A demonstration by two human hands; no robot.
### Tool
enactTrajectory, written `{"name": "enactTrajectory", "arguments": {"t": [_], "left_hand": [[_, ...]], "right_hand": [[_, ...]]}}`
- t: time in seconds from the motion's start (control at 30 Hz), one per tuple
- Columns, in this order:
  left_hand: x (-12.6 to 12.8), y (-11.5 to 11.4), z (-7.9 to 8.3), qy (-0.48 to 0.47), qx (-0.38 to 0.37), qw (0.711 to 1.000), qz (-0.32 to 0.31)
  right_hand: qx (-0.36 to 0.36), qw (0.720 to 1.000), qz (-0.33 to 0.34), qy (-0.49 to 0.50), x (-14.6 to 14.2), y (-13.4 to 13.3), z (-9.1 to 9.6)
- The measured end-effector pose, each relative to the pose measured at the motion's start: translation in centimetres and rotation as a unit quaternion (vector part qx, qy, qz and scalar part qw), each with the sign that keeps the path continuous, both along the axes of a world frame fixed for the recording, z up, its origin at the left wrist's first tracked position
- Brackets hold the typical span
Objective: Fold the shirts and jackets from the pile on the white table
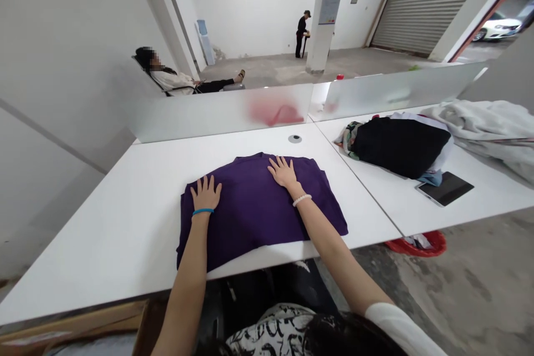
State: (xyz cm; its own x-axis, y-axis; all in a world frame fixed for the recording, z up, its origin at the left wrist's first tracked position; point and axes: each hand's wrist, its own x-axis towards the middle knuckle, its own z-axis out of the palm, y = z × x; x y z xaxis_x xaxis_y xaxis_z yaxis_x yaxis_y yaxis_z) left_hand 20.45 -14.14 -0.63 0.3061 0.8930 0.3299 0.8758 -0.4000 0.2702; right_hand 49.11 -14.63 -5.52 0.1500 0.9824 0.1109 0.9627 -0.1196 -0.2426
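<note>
Purple folded garment (254, 222) flat on the white table (112, 239), its near edge just short of the table's near edge. Left hand (206, 193) and right hand (284, 172) resting on top, well apart, palms down and fingers spread, not clamped on the cloth. Open white tabletop beyond the left hand; to the right of the right hand, across the table seam, a black clothes bundle (400, 147) and a tablet (445, 188), with a frosted divider (221, 114) ahead of both hands.
</note>
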Motion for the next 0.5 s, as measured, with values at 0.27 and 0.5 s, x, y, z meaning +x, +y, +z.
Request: {"name": "enactTrajectory", "arguments": {"t": [0.27, 0.5], "left_hand": [[-6.6, -6.8, -0.8, -0.048, -0.018, 0.992, 0.111], [-10.2, -16.1, -0.7, -0.101, -0.118, 0.953, 0.261]], "right_hand": [[0.14, 0.964, 0.052, 0.221, 3.5, -9.8, 3.4], [0.199, 0.909, -0.294, 0.22, 4.8, -25.2, 1.9]]}}
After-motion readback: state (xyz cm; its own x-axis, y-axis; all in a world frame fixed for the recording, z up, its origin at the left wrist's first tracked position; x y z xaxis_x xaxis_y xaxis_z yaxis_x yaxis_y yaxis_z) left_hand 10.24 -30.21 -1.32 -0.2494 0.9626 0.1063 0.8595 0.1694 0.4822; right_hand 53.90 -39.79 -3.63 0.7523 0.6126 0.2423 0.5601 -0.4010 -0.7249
